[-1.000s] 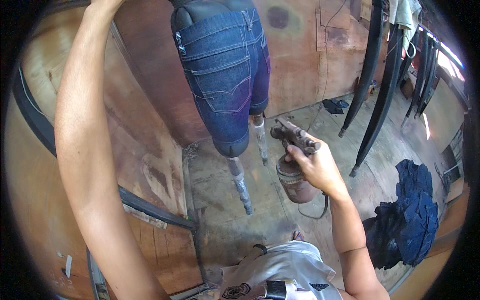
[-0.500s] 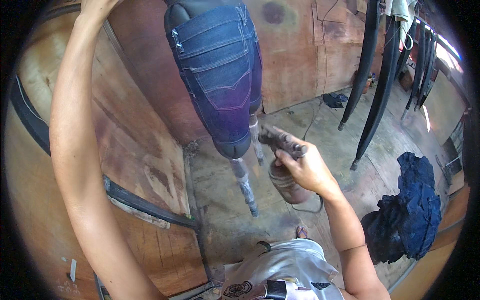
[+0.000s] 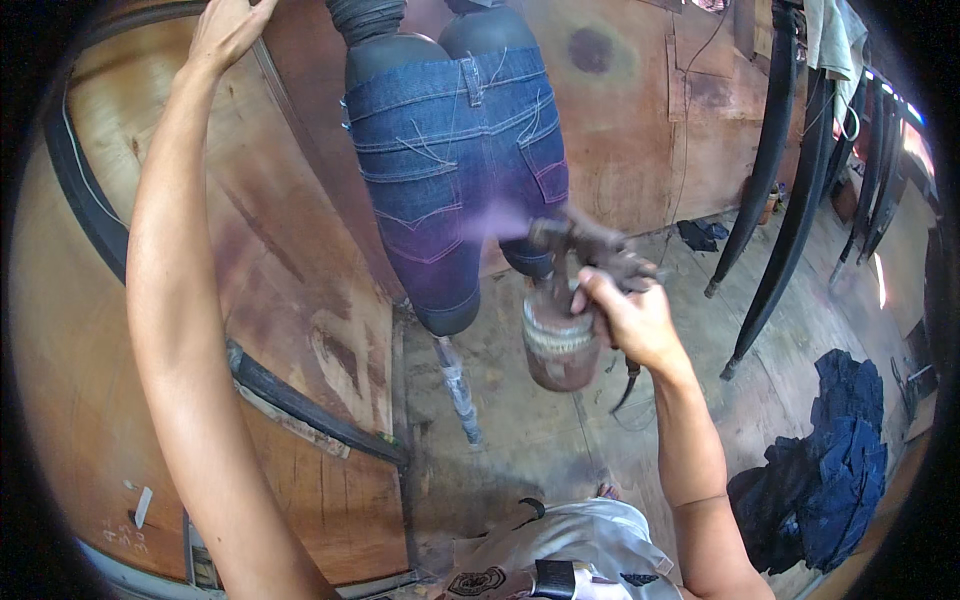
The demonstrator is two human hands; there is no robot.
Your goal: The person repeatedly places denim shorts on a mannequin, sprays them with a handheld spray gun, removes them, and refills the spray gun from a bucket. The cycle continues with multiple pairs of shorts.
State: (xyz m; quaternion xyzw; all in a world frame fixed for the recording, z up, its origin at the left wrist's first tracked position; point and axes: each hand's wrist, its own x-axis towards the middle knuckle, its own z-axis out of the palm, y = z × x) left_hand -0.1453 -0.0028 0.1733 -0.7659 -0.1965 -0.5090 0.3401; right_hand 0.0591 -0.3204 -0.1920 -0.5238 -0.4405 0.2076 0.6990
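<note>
Blue denim shorts [image 3: 455, 180] sit on a black mannequin form [image 3: 395, 58], seat side toward you, purplish over the lower seat. Purple mist [image 3: 495, 218] hangs right at the left rear pocket. Main risk: linger there, or bring the nozzle too close, and you could get a dark wet blotch or a hard-edged patch instead of a soft fade.

Your spray gun [image 3: 595, 245] is nearer you than the shorts, overlapping their right leg in view, nozzle toward the seat, apart from the denim. Your right hand [image 3: 640, 315] has its fingers closed round the grip; blur hides how far the trigger is pulled. Tip the cup [image 3: 560, 345] too far and it could leak or sputter, spotting the cloth. A dark hose [image 3: 628, 390] hangs lower than the shorts, to their right; a snag could jerk your aim.

Your left hand [image 3: 228, 30] is up and left of the shorts, fingers partly bent at the frame edge; can't tell if they hold anything. Dark cloth heap [image 3: 820, 470] lies on the floor [image 3: 520, 470], well right of the shorts; stray drift could mark it.
</note>
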